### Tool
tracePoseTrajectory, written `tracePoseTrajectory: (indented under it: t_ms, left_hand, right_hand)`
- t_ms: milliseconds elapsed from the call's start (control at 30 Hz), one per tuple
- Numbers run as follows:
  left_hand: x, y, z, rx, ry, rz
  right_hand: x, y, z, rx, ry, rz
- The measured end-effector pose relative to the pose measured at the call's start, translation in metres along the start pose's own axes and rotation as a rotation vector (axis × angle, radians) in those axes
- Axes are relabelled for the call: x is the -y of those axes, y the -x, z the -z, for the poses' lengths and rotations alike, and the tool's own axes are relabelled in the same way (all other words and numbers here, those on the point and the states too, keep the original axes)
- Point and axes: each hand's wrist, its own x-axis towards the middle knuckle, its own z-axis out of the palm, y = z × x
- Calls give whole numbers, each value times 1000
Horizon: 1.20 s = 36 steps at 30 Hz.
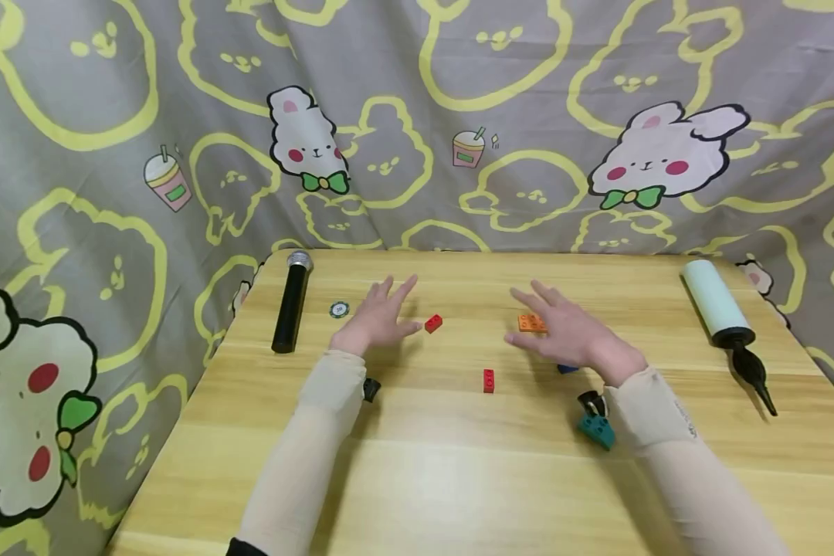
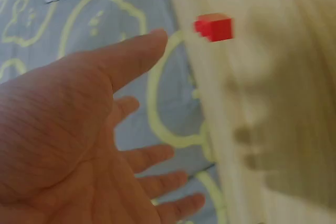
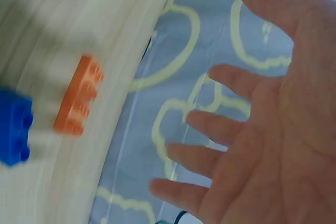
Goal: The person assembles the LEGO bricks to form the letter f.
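Note:
Above the table my left hand hovers with fingers spread, holding nothing. Just right of its thumb lies a small red toy brick, which also shows in the left wrist view. My right hand is spread too, with nothing in its grasp. Partly behind its fingers sits an orange toy brick. Beneath that hand a blue toy brick appears in the right wrist view, mostly hidden in the head view. A second red brick stands between the hands, nearer to me. By the right wrist lies a teal brick.
A black microphone and a round chip lie at the left of the wooden table. At the right is a pale green hand pump with a black nozzle. Small black objects lie near both forearms. A patterned curtain hangs behind.

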Motion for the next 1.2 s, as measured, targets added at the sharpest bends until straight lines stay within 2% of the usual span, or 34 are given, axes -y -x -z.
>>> tracePoseTrajectory:
  t_ms: [133, 300, 500, 567, 700, 767, 1033, 1200]
  left_hand:
    - [2, -6, -14, 28, 68, -68]
    - [2, -12, -23, 34, 73, -106]
    - [1, -17, -30, 34, 8, -116]
    - [0, -20, -31, 28, -20, -138]
    - [-4, -24, -33, 18, -42, -197]
    - [-5, -25, -33, 18, -36, -209]
    - [-5, -24, -37, 31, -28, -192]
    - [-10, -18, -42, 49, 21, -199]
  right_hand:
    - [13, -1, -13, 50, -12, 64]
    - [25, -5, -27, 116, -5, 133]
    - [34, -10, -45, 151, 19, 217]
    - [35, -10, -50, 156, 13, 214]
    - [35, -7, -55, 130, 21, 212]
    - [35, -7, -57, 107, 31, 218]
    - [34, -9, -62, 35, 94, 232]
    - [32, -11, -63, 5, 101, 233]
